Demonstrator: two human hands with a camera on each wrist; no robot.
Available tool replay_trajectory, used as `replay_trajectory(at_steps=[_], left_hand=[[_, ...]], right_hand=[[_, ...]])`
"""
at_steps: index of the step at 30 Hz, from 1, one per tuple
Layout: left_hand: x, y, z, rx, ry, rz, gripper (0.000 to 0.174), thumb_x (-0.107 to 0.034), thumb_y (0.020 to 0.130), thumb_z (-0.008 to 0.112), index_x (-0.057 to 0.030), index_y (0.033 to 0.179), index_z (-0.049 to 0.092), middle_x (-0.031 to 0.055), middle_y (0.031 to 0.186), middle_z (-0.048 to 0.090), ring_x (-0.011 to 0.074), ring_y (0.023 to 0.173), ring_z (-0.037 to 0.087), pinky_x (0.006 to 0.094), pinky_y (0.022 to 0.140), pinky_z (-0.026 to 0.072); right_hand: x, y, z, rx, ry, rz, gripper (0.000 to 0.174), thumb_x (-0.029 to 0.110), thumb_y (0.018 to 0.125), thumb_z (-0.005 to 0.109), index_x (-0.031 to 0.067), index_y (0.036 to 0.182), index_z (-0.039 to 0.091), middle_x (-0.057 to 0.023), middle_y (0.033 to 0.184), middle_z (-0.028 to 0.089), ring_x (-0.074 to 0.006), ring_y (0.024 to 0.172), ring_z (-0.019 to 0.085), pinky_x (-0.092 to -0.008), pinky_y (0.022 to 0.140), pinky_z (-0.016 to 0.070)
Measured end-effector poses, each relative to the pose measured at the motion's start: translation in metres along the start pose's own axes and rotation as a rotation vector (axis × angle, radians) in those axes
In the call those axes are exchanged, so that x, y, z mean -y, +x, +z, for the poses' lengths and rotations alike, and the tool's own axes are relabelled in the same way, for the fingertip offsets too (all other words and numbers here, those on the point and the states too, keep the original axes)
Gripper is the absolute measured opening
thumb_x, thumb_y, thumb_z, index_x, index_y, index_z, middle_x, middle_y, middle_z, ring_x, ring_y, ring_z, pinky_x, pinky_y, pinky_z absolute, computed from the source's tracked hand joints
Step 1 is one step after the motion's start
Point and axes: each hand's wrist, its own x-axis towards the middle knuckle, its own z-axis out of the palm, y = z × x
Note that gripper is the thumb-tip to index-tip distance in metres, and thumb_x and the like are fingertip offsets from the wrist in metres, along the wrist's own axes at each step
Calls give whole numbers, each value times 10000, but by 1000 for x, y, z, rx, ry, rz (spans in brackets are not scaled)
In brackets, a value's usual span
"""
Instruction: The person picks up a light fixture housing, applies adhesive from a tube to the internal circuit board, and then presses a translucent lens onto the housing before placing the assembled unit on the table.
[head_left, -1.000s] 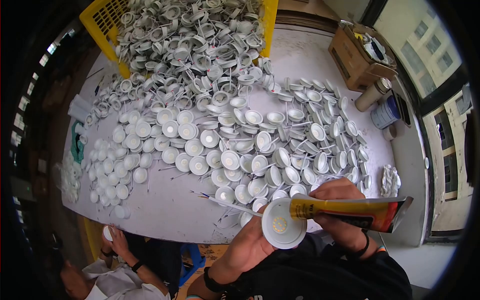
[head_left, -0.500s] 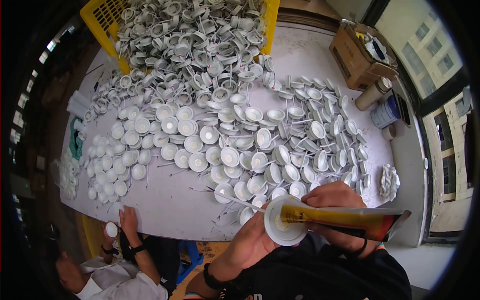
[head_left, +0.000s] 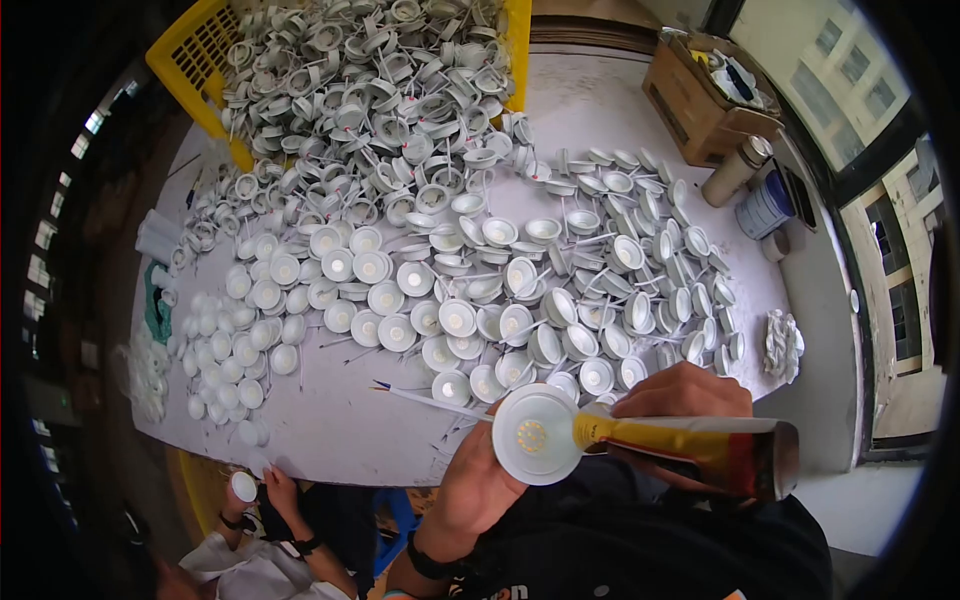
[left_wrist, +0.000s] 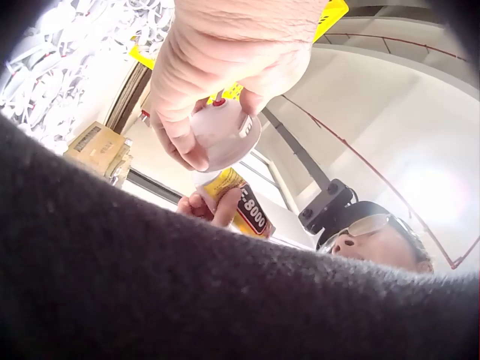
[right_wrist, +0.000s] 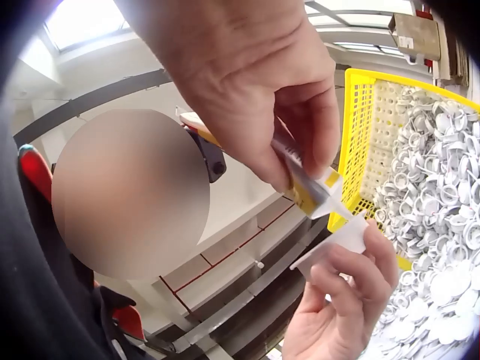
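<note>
My left hand (head_left: 472,492) grips a white round LED lamp (head_left: 548,458) by its outside, its dished face and ring of small yellow LEDs turned up. A white cable (head_left: 430,400) runs from the lamp to the left. In my right hand (head_left: 685,392) is a yellow, black and red glue tube (head_left: 715,445), squeezed between thumb and fingers. The left wrist view shows "8000" on the tube (left_wrist: 251,210). In the right wrist view, its pale nozzle (right_wrist: 341,210) points down at the lamp (right_wrist: 337,244), tip right at the rim.
Many white lamps (head_left: 458,318) with cables cover the table, heaped behind near a yellow crate (head_left: 190,75). A cardboard box (head_left: 690,105), a flask (head_left: 738,170) and a blue-and-white can (head_left: 765,205) stand at the right. Another person's hands (head_left: 285,495) hold a lamp at lower left.
The tube's front end has gone from over the lamp's face to its right edge. The lamp has shifted left in view. The other person's hands have moved too.
</note>
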Motion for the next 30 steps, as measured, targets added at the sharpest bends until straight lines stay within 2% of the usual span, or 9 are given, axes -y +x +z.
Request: replay_trajectory(at_steps=[6, 7, 10, 16, 19, 21, 23, 25, 30], left_hand=[[7, 3, -7, 24, -87, 12, 511, -364, 830, 299, -31, 1214, 245, 126, 1209, 332, 257, 1095, 355, 413, 868, 326], [9, 4, -9, 24, -84, 15, 511, -364, 830, 299, -31, 1214, 245, 126, 1209, 332, 257, 1095, 355, 413, 868, 326], [12, 5, -15, 42, -212, -4, 508, -366, 828, 303, -36, 1211, 255, 126, 1203, 337, 258, 1089, 358, 419, 880, 306], [11, 5, -19, 226, -263, 22, 528, -401, 818, 306, -50, 1210, 256, 133, 1188, 349, 265, 1043, 403, 397, 804, 381], [10, 1, -21, 135, -253, 21, 525, -382, 822, 297, -38, 1214, 240, 135, 1188, 350, 272, 1011, 424, 404, 807, 370], [8, -3, -28, 80, -268, 39, 522, -366, 825, 283, -27, 1218, 231, 138, 1183, 357, 266, 1015, 417, 407, 811, 357], [-3, -8, -42, -7, -190, 149, 536, -394, 830, 269, -20, 1213, 245, 138, 1172, 367, 261, 1030, 411, 404, 816, 358], [-10, -16, -75, -93, -195, 220, 543, -405, 833, 264, -12, 1207, 253, 137, 1166, 373, 259, 1030, 413, 399, 812, 363], [-12, -33, -197, -642, 62, 300, 538, -433, 822, 327, 19, 1112, 355, 139, 1025, 474, 224, 927, 488, 333, 739, 415]], right_hand=[[15, 13, -5, 196, 368, 155, 233, 79, 649, 645, 22, 852, 545, -79, 803, 553, -184, 778, 547, -269, 688, 430], [18, 13, 1, 165, 499, 291, 216, 67, 647, 641, 16, 834, 547, -83, 800, 552, -168, 783, 538, -271, 677, 425], [8, 11, 24, 109, 522, 331, 206, 65, 644, 642, 21, 820, 545, -82, 801, 552, -169, 770, 534, -272, 676, 419], [-4, 15, 52, -183, 557, 272, 167, 109, 650, 627, 37, 771, 537, -70, 800, 544, -194, 763, 505, -311, 682, 388], [-4, 21, 52, -163, 474, 345, 154, 89, 621, 606, 45, 751, 534, -68, 808, 524, -204, 776, 481, -308, 685, 372], [-8, 21, 51, -180, 415, 214, 181, 67, 613, 595, 40, 774, 518, -73, 799, 524, -200, 766, 483, -321, 702, 374], [-9, 12, 58, -345, 684, 444, 150, 34, 634, 583, 22, 766, 514, -76, 810, 496, -145, 711, 477, -249, 608, 405], [-15, 11, 60, -427, 721, 394, 231, 38, 635, 566, -1, 841, 472, -71, 783, 484, -116, 570, 484, -209, 491, 413], [-18, 10, 72, -461, 747, 431, 285, 108, 667, 583, -8, 882, 436, -73, 731, 477, -110, 492, 470, -204, 435, 396]])
